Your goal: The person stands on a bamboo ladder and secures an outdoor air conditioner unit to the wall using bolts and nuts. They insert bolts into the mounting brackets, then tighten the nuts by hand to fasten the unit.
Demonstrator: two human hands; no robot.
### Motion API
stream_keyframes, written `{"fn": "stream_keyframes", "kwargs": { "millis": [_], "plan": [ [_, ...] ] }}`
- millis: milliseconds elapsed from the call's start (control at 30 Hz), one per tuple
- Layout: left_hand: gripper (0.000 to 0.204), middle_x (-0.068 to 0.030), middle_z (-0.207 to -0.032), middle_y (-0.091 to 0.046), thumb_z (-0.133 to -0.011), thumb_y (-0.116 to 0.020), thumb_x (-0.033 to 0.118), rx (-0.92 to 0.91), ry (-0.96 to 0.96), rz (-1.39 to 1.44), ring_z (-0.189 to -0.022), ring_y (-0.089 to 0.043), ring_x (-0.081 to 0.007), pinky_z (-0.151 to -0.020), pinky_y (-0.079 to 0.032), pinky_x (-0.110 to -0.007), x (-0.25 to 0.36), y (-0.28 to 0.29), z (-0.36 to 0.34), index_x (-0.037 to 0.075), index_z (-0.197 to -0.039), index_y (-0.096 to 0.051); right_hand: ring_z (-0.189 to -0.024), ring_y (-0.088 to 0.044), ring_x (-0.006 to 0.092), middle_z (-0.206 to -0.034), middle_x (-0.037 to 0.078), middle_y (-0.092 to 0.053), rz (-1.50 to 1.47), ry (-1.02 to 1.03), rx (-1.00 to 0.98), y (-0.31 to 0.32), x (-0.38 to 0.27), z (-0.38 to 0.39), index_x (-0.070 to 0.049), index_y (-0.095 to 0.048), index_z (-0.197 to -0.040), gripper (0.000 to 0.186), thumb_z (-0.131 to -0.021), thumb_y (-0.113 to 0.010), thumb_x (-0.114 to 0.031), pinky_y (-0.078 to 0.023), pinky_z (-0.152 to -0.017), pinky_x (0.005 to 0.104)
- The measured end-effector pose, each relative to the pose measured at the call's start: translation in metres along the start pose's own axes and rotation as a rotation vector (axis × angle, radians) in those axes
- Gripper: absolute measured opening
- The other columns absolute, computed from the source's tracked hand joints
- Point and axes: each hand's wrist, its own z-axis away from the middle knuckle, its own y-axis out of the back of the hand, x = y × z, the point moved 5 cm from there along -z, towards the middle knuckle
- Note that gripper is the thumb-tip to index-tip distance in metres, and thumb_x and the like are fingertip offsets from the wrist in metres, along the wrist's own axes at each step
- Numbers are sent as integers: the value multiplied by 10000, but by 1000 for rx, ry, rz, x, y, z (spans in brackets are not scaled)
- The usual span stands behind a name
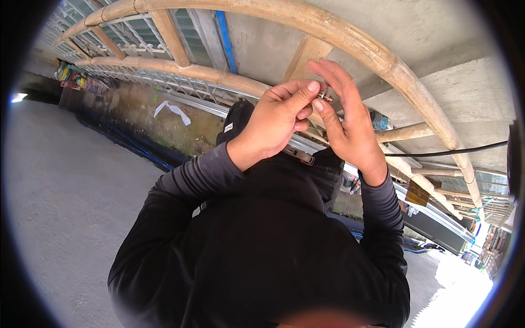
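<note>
The bamboo ladder (350,35) starts at far left and sweeps across beyond the hands. Then comes the left hand (279,115), thumb and forefinger pinching a small metal fitting (326,97), seemingly to steady so little a piece in plain sight. It's between the hands, knobbly, brownish and shiny, its finer shape hidden. The right hand (353,126) has its fingers spread, thumb by the fitting, perhaps bracing it. Farther right runs a black cable (448,152).
</note>
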Motion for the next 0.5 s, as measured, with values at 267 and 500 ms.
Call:
{"fn": "stream_keyframes", "kwargs": {
  "millis": [267,500],
  "plan": [
    [335,70,-862,-516,-1056,-632,286,88,-46,10,-730,-409,-19,-580,-347,-189,-1,6,2,23,-1258,-678,-685,-488,58,-708,1,-546,-17,-312,13,-2,17,8,-1,-608,-933,279,-1091,-565,-226,-421,-606,242],
    [285,53,-866,-524,-1057,-631,247,82,-157,-82,-732,-430,-38,-592,-369,-206,1,6,5,23,-1234,-653,-684,-481,41,-800,-2,-578,-161,-344,39,-2,24,6,-24,-585,-1054,156,-1084,-564,-176,-402,-581,219]
  ]
}}
